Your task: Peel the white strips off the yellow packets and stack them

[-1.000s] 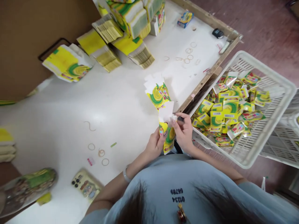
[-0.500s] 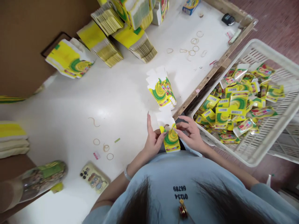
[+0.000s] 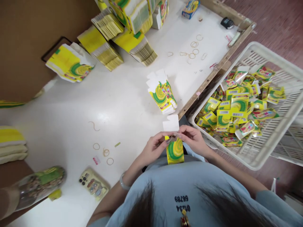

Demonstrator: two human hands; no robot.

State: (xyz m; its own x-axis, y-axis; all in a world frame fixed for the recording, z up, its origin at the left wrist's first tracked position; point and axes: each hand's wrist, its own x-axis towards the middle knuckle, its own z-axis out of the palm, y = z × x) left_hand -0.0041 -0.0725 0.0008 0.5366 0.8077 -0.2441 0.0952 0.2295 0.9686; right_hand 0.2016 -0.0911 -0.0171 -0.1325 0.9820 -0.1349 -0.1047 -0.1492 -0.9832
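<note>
At the far left, the bottle (image 3: 42,184) lies by the surface's (image 3: 127,104) left edge, and the phone (image 3: 94,184) sits near its near edge, with loose rubber bands (image 3: 105,152) just beyond. Up at the far edge stand bundles of flat cartons (image 3: 101,47), held by nobody.

Now to the middle, and here's the action! My left hand (image 3: 155,146) pinches the yellow-green box (image 3: 175,153), thumb on its front. Half a second ago that index finger points straight up; now it's folded down across the box's top, at the root of the white flap (image 3: 170,123). The box itself is in front of my shirt, by the lower end of the surface's wooden right edge. My right hand (image 3: 193,138) has come in too, its fingertips gripping that same top end. So both hands now work one spot, though the flap still stands out: that end looks unfinished to me.

Just beyond, the fanned carton pile (image 3: 163,94) waits untouched. Far right, past the wooden edge, the white basket (image 3: 257,164) holds a heap of small packs (image 3: 239,105).
</note>
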